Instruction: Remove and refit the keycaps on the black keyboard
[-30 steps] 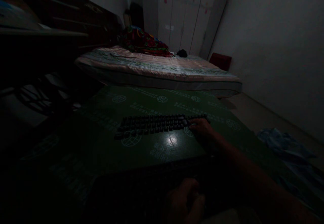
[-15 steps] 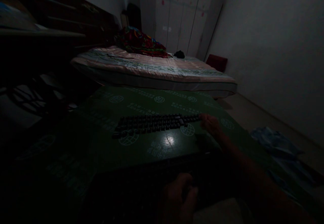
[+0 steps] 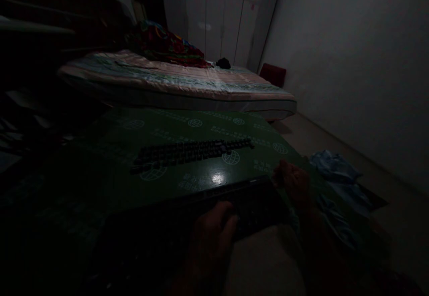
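A black keyboard point(image 3: 264, 200) lies on the green table close to me, dim and partly lost in shadow. Over its middle rests my left hand point(image 3: 212, 229), fingers curled, with thumb and forefinger drawn toward each other; whatever lies between them is too dark to see. My right hand point(image 3: 293, 181) is just beyond the keyboard's right end, above the table, its fingers closed. Darkness hides what it may hold. Farther out, loose black keycaps point(image 3: 187, 152) lie in rows on the table, laid out like a keyboard, apart from both hands.
The green table point(image 3: 187, 131) carries printed globe marks. Behind it stands a bed point(image 3: 187, 79) with a red patterned blanket point(image 3: 170, 48). Crumpled blue cloth point(image 3: 335, 164) lies to the right. A pale wardrobe point(image 3: 214, 23) stands at the back, and a wall runs along the right.
My right hand has drawn back from the right end of the keycap rows toward the keyboard. My left hand stays over the keyboard. The view has shifted, moving the scene left and up.
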### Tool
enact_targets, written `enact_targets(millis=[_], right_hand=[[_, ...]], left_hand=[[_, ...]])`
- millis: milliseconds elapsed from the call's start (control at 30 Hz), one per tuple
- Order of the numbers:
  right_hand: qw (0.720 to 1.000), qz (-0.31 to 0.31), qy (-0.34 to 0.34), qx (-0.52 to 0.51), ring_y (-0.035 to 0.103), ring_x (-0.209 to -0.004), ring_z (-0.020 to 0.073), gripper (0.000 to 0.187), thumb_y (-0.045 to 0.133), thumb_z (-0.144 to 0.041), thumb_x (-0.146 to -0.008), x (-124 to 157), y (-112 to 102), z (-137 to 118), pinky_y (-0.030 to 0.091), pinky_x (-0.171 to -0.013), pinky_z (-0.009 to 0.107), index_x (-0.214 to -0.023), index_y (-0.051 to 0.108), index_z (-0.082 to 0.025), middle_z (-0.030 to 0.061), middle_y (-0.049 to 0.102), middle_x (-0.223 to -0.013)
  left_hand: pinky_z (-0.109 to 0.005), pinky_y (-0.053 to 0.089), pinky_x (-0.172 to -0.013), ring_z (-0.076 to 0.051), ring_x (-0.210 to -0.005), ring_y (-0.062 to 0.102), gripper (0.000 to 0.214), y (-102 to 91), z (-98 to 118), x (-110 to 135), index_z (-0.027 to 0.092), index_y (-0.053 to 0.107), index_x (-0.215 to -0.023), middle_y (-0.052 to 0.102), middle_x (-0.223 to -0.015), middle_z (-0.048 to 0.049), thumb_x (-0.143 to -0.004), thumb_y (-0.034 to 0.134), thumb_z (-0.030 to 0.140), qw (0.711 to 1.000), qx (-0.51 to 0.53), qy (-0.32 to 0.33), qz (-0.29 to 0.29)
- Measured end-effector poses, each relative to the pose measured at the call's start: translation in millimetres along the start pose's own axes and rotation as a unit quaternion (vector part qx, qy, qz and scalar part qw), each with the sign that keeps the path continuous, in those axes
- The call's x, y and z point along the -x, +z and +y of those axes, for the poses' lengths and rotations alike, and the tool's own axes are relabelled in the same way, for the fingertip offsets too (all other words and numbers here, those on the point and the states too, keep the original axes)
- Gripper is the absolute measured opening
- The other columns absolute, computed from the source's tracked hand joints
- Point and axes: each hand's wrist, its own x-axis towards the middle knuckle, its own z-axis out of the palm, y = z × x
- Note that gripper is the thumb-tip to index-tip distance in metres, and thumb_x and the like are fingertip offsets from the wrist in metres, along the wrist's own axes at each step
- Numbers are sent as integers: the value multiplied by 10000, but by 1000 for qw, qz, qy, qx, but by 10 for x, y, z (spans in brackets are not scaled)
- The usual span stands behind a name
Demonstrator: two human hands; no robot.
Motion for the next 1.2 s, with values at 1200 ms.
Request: enact_targets(millis=[1200], right_hand=[[989,-137,-50,-15,523,-495,109,176,708,-309,-621,176,-217,87,382,-445,203,-576,618,-164,-13,592,-530]], left_hand=[[-346,454,-816,-233,-960,515,199,672,382,-561,156,599,-958,586,-1005,-80,-798,491,203,931,-322,153,-83]])
